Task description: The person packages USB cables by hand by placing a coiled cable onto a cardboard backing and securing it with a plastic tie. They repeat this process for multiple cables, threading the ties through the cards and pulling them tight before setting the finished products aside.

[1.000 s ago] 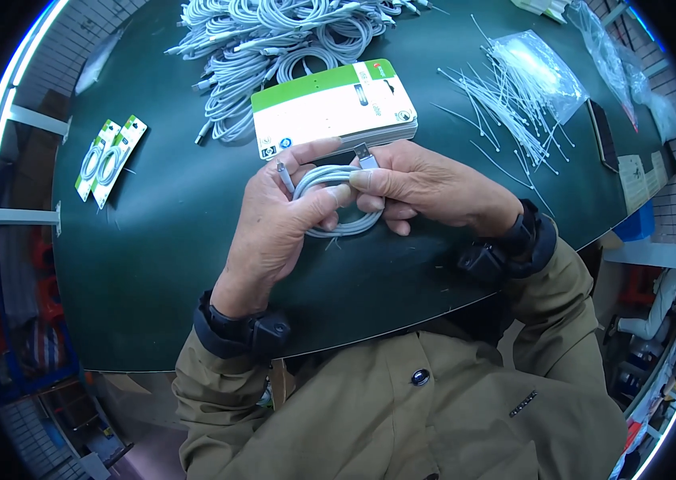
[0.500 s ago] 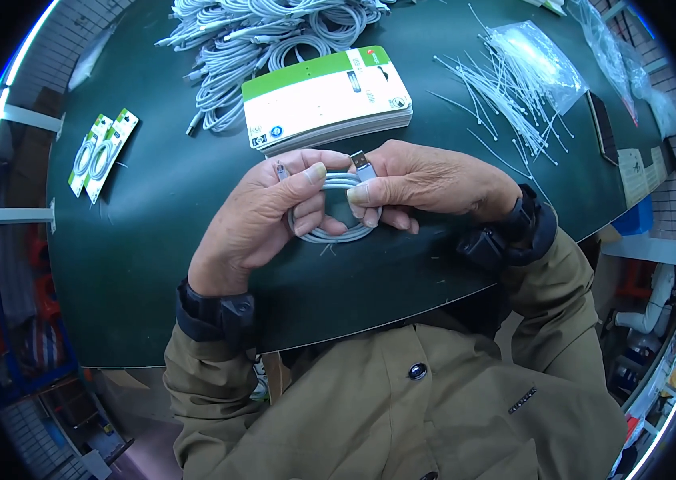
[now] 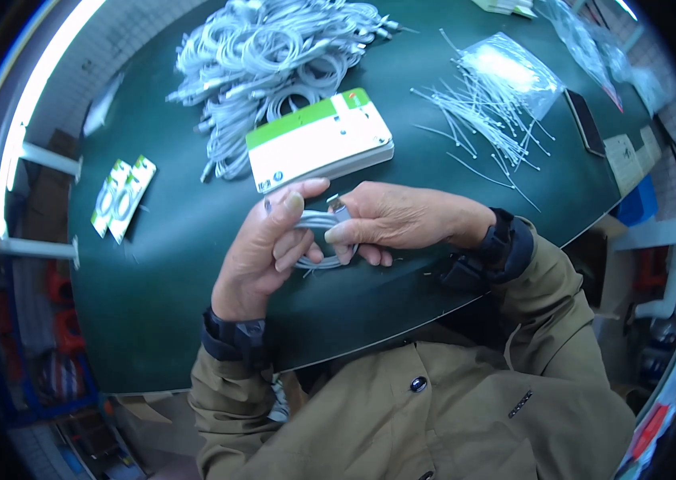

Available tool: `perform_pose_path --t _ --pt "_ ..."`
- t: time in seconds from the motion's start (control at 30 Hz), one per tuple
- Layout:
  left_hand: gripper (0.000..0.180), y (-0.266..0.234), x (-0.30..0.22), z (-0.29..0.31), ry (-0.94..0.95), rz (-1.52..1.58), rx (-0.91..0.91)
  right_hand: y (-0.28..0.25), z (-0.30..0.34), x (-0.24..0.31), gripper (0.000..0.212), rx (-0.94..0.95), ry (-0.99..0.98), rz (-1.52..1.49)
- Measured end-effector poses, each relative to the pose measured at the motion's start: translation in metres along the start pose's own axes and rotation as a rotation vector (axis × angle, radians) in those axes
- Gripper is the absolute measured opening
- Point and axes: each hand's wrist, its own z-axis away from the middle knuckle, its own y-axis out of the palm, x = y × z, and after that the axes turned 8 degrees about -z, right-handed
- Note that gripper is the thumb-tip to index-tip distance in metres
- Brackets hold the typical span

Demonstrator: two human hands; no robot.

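Observation:
A coiled grey USB cable (image 3: pixel 318 261) is held between my two hands, over the near part of the table. My left hand (image 3: pixel 262 248) grips the left side of the coil, with a small connector end poking up by its thumb. On the right side, my right hand (image 3: pixel 390 220) pinches the coil near the USB plug (image 3: pixel 338 208), which points upward. Just beyond my hands lies a stack of white and green packaging cards (image 3: pixel 322 140). A large heap of similar coiled cables (image 3: pixel 274 60) sits behind the cards.
White cable ties (image 3: pixel 490 120) lie scattered at the far right beside a clear plastic bag (image 3: pixel 518 68). A dark phone (image 3: pixel 584 122) rests near the right edge. Two carded cables (image 3: pixel 124 198) lie at the left. The table's near edge (image 3: pixel 402 331) curves close to my body.
The whole view has shifted, so the table things sit lower in it. My left thumb and forefinger have spread further apart; both hands still hold the coil.

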Motion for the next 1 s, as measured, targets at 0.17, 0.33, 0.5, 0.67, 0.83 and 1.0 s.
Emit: perform_pose_path --t 0.17,0.33,0.5,0.67,0.83,1.0 --pt "0.074 0.016 -0.004 0.003 0.157 -0.362 -0.276 -0.002 0.003 -0.002 0.039 -0.109 -0.087 0.036" --pt "0.079 0.059 -0.013 0.003 0.817 -0.786 -0.698 -0.017 0.013 0.005 0.038 -0.257 -0.151 -0.169" --pt "0.086 0.102 -0.001 0.013 0.734 -1.633 -0.493 -0.014 0.015 0.009 0.04 -0.261 -0.266 -0.339" --pt "0.081 0.1 0.014 -0.019 0.681 -1.571 -0.543 -0.019 0.005 -0.001 0.031 -0.261 -0.254 -0.469" --pt "0.068 0.086 0.015 -0.02 0.703 -1.396 -0.543 -0.024 0.008 0.001 0.032 -0.279 -0.286 -0.416" --pt "0.045 0.065 0.009 -0.019 0.967 -1.408 -0.479 -0.02 0.007 0.007 0.055 -0.322 -0.41 -0.384"
